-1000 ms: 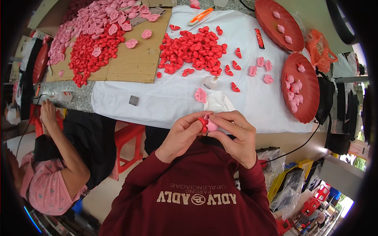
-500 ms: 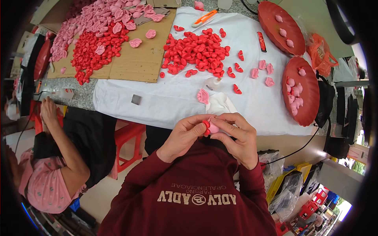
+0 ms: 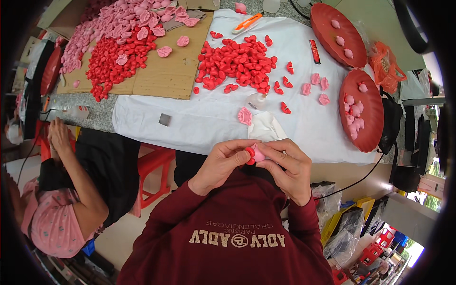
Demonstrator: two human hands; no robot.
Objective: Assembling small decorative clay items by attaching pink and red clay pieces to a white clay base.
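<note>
Close to the table's front edge, both my hands meet over one small piece. My left hand is closed, its thumb and fingers pinching a glossy red rounded part. From the other side, my right hand is closed on a round pink plastic part that touches the red one. Fingertips partly hide where the two meet. Just beyond lie a pink ruffled shell piece and a folded white cloth. A small clear bottle stands behind the cloth.
Red parts are heaped on the white tablecloth. Pink and red pieces pile on cardboard at left. Two red scalloped trays hold pink pieces at right. An orange cutter lies behind. A co-worker's hand is at far left.
My hands have barely shifted. The red part has turned slightly between my fingers, and the pink part shows a little differently beside it.
</note>
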